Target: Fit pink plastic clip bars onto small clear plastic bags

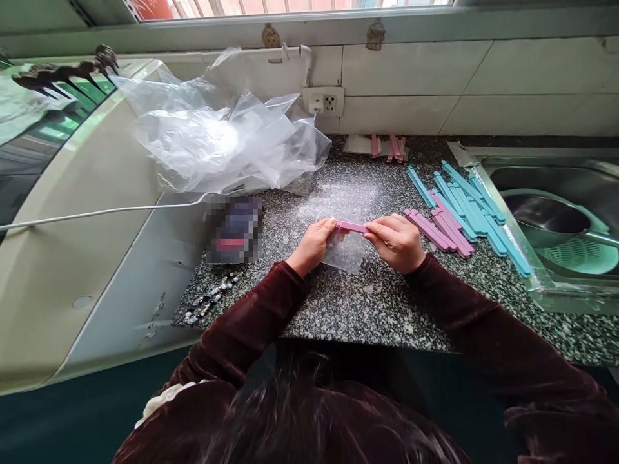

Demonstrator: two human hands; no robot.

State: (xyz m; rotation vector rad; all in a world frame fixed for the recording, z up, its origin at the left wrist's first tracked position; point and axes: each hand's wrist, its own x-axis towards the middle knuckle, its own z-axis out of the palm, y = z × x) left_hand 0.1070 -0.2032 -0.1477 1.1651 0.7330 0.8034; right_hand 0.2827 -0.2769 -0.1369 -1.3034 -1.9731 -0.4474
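Note:
A pink bag sealing clip lies level between my two hands over the granite counter. At its left end, the fingers of my left hand are closed on it. My right hand pinches the other end. Just below the clip hangs a small clear plastic bag, close to my left fingers; whether they grip it too I cannot tell. To the right of my right hand lie several loose pink clips, with a pile of teal clips beyond them.
Crumpled clear plastic bags heap up at the back left. In front of them are a blurred phone-like object and a beaded strap. More pink clips lie by the wall. A sink at right holds a green colander and pan.

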